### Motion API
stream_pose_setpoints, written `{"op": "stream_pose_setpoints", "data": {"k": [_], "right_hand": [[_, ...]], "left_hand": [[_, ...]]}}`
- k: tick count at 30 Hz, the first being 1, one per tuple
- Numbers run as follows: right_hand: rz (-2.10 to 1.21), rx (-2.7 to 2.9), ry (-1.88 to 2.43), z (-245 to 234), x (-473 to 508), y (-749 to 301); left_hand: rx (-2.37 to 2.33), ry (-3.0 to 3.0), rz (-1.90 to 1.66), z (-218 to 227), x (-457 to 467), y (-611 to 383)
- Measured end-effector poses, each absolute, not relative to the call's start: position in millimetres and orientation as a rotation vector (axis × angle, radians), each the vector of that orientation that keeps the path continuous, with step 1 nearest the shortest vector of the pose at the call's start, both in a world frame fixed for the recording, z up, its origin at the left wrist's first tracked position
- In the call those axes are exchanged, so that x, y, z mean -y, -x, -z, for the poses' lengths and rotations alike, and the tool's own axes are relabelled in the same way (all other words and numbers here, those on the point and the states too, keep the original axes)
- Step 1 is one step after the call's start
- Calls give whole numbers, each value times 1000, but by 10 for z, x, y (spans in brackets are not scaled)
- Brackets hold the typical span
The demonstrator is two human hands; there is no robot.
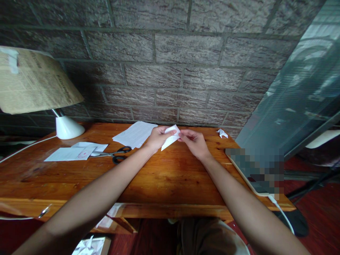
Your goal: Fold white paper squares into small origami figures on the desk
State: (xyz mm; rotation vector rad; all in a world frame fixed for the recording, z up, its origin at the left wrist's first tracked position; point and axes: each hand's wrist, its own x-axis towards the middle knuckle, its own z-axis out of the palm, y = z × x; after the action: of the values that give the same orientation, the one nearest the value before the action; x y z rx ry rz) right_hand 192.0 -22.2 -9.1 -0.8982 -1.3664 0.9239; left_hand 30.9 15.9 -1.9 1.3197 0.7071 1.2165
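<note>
A small folded white paper (171,137) is held up over the middle of the wooden desk. My left hand (158,137) grips its left side, thumb on the front and fingers behind. At the paper's right edge, the fingertips of my right hand (195,141) pinch it between thumb and forefinger. Just beyond my left hand lies a stack of printed white sheets (135,134). Scissors with black handles (120,153) rest beside my left forearm, their blades over cut paper pieces (67,153).
A lamp with a newspaper-covered shade (37,81) stands at the left. A folded paper shape (222,133) sits at the back right. Along the right edge lies a tablet (252,170) with a white cable (283,210). Below the desk is a box of folded papers (91,246).
</note>
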Motion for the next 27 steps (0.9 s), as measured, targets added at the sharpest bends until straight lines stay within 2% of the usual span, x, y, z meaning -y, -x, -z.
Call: {"op": "stream_pose_setpoints", "data": {"k": [27], "right_hand": [[-671, 1463, 1040, 115, 226, -1915]], "left_hand": [[-706, -1333, -1251, 73, -193, -323]]}}
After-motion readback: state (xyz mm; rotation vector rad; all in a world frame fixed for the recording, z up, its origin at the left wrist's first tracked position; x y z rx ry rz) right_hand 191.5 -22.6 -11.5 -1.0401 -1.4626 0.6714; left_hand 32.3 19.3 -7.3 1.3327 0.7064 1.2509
